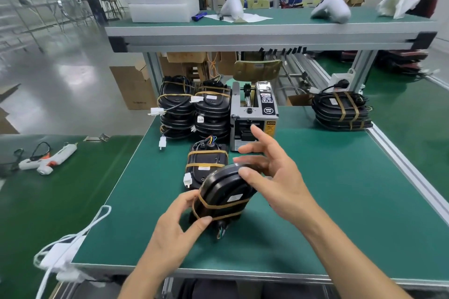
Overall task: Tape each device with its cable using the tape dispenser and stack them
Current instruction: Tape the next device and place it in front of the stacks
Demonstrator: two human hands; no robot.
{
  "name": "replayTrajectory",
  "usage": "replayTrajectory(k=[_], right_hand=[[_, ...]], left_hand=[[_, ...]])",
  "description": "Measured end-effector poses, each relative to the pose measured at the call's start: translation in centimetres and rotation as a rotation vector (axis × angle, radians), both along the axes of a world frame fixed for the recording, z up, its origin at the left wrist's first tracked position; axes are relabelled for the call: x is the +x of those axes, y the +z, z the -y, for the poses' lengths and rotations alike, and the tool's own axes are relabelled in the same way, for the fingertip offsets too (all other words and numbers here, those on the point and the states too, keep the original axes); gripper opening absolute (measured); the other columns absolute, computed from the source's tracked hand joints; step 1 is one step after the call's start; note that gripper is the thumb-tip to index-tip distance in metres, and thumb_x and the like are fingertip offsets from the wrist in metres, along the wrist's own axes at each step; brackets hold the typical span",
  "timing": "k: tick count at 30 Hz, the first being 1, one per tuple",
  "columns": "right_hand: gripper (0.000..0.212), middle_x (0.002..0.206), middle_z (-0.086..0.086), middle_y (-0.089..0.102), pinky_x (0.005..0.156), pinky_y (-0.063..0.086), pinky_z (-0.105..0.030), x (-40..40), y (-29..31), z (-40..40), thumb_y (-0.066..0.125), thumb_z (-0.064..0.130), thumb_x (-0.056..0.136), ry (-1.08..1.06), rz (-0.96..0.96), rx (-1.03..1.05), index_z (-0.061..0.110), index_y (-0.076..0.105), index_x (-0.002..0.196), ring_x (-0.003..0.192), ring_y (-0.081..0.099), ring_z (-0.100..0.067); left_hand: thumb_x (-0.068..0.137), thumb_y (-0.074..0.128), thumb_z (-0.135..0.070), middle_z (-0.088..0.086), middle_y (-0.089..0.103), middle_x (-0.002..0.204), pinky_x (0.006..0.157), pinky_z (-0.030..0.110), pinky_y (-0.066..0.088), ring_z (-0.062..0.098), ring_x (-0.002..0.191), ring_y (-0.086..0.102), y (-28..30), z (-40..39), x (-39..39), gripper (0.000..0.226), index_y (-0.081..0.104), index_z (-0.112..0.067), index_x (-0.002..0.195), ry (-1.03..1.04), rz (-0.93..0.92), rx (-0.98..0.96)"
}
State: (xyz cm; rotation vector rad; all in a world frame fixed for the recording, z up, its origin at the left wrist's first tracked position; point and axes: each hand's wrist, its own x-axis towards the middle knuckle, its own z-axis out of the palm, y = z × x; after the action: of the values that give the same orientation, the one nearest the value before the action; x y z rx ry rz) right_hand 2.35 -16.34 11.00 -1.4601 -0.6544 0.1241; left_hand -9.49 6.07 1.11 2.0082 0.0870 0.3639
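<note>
The black device (226, 192) I tilt above the table (315, 201), just in front of the tape dispenser (252, 114), already wears two tan bands. My left hand (179, 223) pinches its lower end; my right hand (272, 172) is spread, fingertips touching its top. Stacking remains: taped stacks (194, 109) stand left of the dispenser.
</note>
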Motion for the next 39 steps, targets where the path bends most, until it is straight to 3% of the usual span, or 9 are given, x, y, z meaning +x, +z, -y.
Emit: replayTrajectory(k=[5, 10, 15, 18, 21, 26, 29, 35, 39], right_hand=[[0.08, 0.13, 0.01, 0.062, 0.075, 0.048, -0.011, -1.2, 0.4, -0.4, 0.077, 0.015, 0.092, 0.077, 0.161, -0.182, 0.045, 0.039, 0.155, 0.122, 0.066, -0.017], [0.074, 0.13, 0.01, 0.061, 0.092, 0.048, -0.015, -2.1, 0.3, -1.2, 0.079, 0.011, 0.091, 0.12, 0.264, -0.258, 0.036, 0.047, 0.152, 0.123, 0.065, -0.018], [0.027, 0.123, -0.003, 0.072, 0.097, 0.053, -0.031, -2.2, 2.4, -0.4, 0.074, 0.032, 0.085, 0.108, -0.022, 0.032, 0.024, 0.076, 0.11, 0.121, 0.067, -0.022], [0.021, 0.11, -0.011, 0.075, 0.11, 0.043, -0.05, -1.4, 3.0, 0.4, 0.076, 0.034, 0.079, 0.113, -0.209, 0.127, 0.021, 0.078, 0.095, 0.119, 0.067, -0.028], [0.037, 0.105, -0.01, 0.074, 0.113, 0.042, -0.052, -1.3, 3.3, 0.3, 0.091, 0.047, 0.069, 0.166, -0.286, 0.089, 0.022, 0.078, 0.093, 0.115, 0.068, -0.023], [0.046, 0.098, -0.001, 0.071, 0.103, 0.045, -0.042, -1.5, 3.4, -0.8, 0.089, 0.063, 0.065, 0.093, -0.306, 0.071, 0.025, 0.079, 0.09, 0.102, 0.067, -0.015], [0.052, 0.082, 0.007, 0.062, 0.094, 0.04, -0.035, -1.4, 3.5, -0.9, 0.086, 0.069, 0.065, 0.049, -0.278, 0.075, 0.023, 0.079, 0.089, 0.087, 0.054, -0.015], [0.028, 0.061, 0.008, 0.041, 0.072, 0.031, -0.03, -1.0, 3.7, -0.6, 0.078, 0.048, 0.081, 0.063, -0.4, 0.191, 0.02, 0.076, 0.081, 0.069, 0.03, -0.018], [0.024, 0.06, 0.004, 0.04, 0.07, 0.033, -0.03, -1.0, 3.4, -0.2, 0.075, 0.044, 0.081, 0.065, -0.441, 0.213, 0.021, 0.068, 0.076, 0.063, 0.034, -0.016]], left_hand=[[0.093, 0.076, -0.046, -0.023, 0.068, 0.14, 0.111, 0.025, 0.047, 0.004, 0.135, 0.06, -0.5, -0.1, -0.5, 0.056, 0.052, -0.055, 0.143, -0.081, -0.023, 0.028], [0.096, 0.071, -0.064, -0.012, 0.069, 0.143, 0.111, 0.026, 0.049, 0.014, 0.135, 0.064, -0.5, 0.9, -0.2, 0.057, 0.053, -0.048, 0.148, -0.079, 0.062, -0.115], [0.097, 0.067, -0.067, -0.004, 0.069, 0.143, 0.11, 0.029, 0.051, 0.019, 0.132, 0.067, -1.7, 1.6, -0.2, 0.062, 0.053, -0.039, 0.151, -0.054, 0.132, -0.181], [0.096, 0.067, -0.067, -0.006, 0.071, 0.141, 0.109, 0.029, 0.052, 0.018, 0.13, 0.068, -1.9, 1.6, 0.0, 0.063, 0.053, -0.04, 0.151, -0.045, 0.128, -0.187], [0.097, 0.067, -0.067, -0.009, 0.071, 0.138, 0.106, 0.023, 0.052, 0.014, 0.128, 0.069, -2.1, 1.6, 0.0, 0.061, 0.052, -0.044, 0.151, -0.042, 0.146, -0.172], [0.097, 0.068, -0.066, -0.01, 0.072, 0.137, 0.105, 0.021, 0.052, 0.015, 0.127, 0.069, -2.2, 1.5, 0.1, 0.06, 0.053, -0.044, 0.151, -0.051, 0.165, -0.174], [0.096, 0.068, -0.067, -0.009, 0.073, 0.137, 0.106, 0.024, 0.053, 0.017, 0.127, 0.07, -2.3, 1.5, 0.1, 0.06, 0.053, -0.046, 0.15, -0.055, 0.174, -0.178], [0.096, 0.067, -0.069, -0.012, 0.073, 0.135, 0.104, 0.022, 0.053, 0.015, 0.125, 0.071, -2.3, 1.5, 0.1, 0.06, 0.053, -0.047, 0.15, -0.053, 0.167, -0.163], [0.097, 0.068, -0.065, -0.01, 0.073, 0.136, 0.106, 0.023, 0.053, 0.017, 0.127, 0.07, -2.3, 1.4, 0.2, 0.06, 0.053, -0.044, 0.151, -0.062, 0.171, -0.173]])
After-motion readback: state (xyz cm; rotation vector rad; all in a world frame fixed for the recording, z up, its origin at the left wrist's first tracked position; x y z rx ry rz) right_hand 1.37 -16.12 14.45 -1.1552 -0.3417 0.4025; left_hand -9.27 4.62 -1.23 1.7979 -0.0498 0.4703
